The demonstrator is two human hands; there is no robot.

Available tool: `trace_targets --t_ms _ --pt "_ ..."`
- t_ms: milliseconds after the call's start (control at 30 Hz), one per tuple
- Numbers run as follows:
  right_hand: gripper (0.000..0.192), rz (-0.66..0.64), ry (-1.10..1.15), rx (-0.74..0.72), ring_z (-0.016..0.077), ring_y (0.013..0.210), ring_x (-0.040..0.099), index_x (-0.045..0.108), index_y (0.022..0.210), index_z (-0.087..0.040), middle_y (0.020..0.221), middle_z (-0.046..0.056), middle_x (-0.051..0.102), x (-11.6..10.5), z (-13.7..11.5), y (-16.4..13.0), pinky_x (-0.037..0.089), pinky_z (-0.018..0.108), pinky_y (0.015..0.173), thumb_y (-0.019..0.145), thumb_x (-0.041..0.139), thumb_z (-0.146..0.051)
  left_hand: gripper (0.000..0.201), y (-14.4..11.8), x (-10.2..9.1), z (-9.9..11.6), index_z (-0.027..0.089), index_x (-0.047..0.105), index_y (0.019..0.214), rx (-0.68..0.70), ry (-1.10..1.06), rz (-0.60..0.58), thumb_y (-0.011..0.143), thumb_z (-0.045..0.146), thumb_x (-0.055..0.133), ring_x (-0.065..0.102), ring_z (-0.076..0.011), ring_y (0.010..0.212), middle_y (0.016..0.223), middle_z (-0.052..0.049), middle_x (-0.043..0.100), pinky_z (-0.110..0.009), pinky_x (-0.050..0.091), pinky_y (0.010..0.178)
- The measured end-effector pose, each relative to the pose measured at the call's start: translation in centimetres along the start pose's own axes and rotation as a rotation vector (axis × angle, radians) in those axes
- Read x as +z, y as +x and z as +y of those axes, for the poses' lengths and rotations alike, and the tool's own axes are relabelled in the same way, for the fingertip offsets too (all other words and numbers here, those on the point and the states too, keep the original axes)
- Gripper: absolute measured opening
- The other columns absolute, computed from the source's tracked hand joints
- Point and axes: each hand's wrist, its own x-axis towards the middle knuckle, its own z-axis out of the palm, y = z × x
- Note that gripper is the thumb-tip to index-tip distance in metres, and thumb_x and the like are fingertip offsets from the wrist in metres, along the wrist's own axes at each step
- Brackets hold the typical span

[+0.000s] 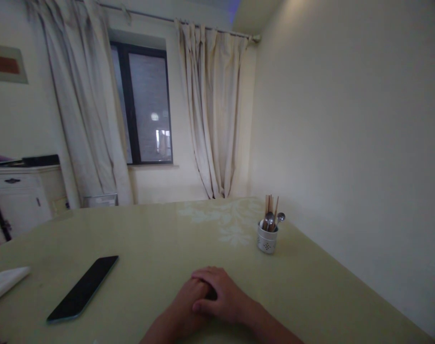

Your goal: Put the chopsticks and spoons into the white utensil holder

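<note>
1. Your left hand [187, 303] is mostly hidden: your right hand [222, 296] lies flat on top of it with relaxed fingers, gripping no object. Whether the lower hand is clenched or loose cannot be told. Both forearms are cut off at the bottom edge.
2. A white folded cloth or paper [4, 283] at the far left is cropped by the frame, and its material is hard to make out.
3. Your stacked hands rest on the pale green glossy tabletop [160, 239]. A white perforated utensil cup [267, 239] holding wooden chopsticks and metal spoons stands well apart, towards the wall.
4. The flat black smartphone [84, 288] lies screen-up to the left of your hands, not touching them. Its long axis runs diagonally, near end lower left, far end upper right.
</note>
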Motion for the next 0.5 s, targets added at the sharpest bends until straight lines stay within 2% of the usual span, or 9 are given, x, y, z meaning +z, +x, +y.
trace_targets --t_ms 300,500 --pt "0.074 0.014 -0.008 -0.008 0.0319 0.124 0.062 0.067 0.137 -0.029 0.135 0.009 0.071 0.30 0.16 -0.08 0.039 0.044 0.112 0.076 0.081 -0.068 0.038 -0.18 -0.31 0.46 0.022 0.074 0.114 0.013 -0.062 -0.004 0.078 0.020 0.061 0.070 -0.0262 0.109 0.120 -0.010 0.077 -0.036 0.054 0.099" --pt "0.070 0.011 -0.018 -0.013 0.0311 0.124 0.062 0.067 0.137 -0.030 0.135 0.008 0.071 0.29 0.41 -0.06 0.039 0.043 0.112 0.078 0.082 -0.065 0.043 -0.36 -0.46 0.66 0.021 0.074 0.117 0.033 -0.064 0.003 0.077 0.015 0.059 0.069 -0.0272 0.114 0.123 -0.010 0.076 -0.037 0.052 0.103"
